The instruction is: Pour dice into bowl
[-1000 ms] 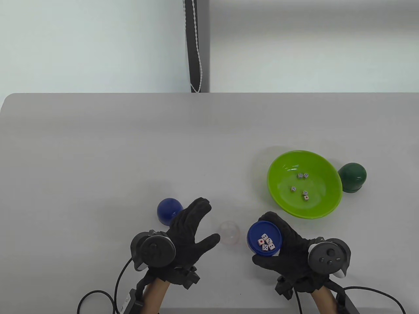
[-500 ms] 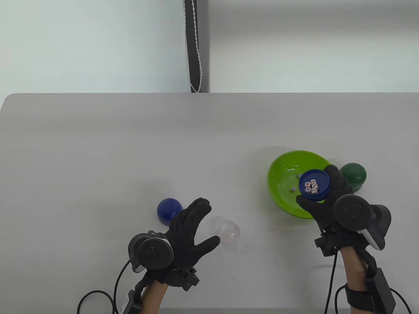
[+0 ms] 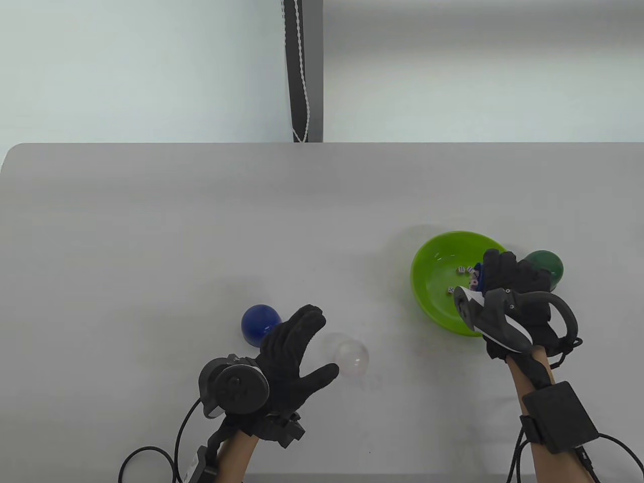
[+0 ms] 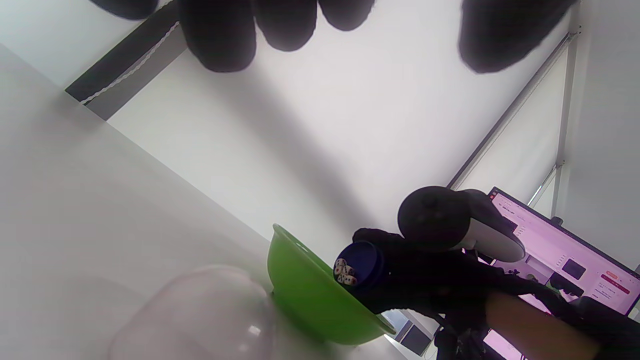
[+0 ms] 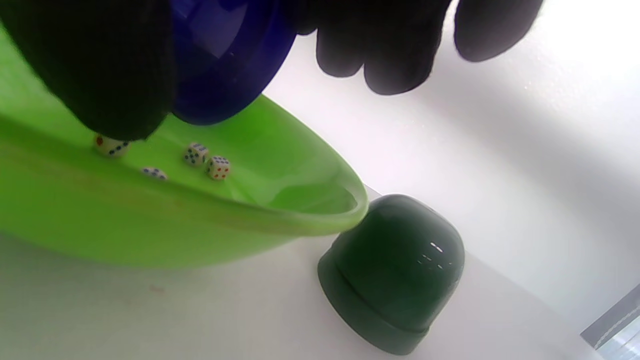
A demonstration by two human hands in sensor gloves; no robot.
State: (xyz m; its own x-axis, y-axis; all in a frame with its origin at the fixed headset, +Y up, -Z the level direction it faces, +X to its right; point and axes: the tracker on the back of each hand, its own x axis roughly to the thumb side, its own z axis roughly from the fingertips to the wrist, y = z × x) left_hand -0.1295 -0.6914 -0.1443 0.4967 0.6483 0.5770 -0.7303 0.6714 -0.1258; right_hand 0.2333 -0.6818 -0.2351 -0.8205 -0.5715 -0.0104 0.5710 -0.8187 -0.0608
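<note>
A lime green bowl (image 3: pixel 437 261) sits at the table's right, with several white dice (image 3: pixel 461 270) in it. My right hand (image 3: pixel 508 282) grips a blue cup (image 4: pixel 367 260) tipped on its side over the bowl (image 4: pixel 305 295), with several dice (image 4: pixel 344 272) at its mouth. In the right wrist view the blue cup (image 5: pixel 225 55) hangs over the bowl (image 5: pixel 280 165), above the dice (image 5: pixel 218 167) inside. My left hand (image 3: pixel 302 347) hovers open and empty over the table near a clear cup (image 3: pixel 352 358).
A dark green cup (image 3: pixel 546 266) stands upside down just right of the bowl, also in the right wrist view (image 5: pixel 395 270). A blue cup (image 3: pixel 259 324) stands upside down beside my left hand. The clear cup shows in the left wrist view (image 4: pixel 200 315).
My right hand carried the blue cup from the table front up over the bowl and tipped it onto its side. My left hand stayed where it was.
</note>
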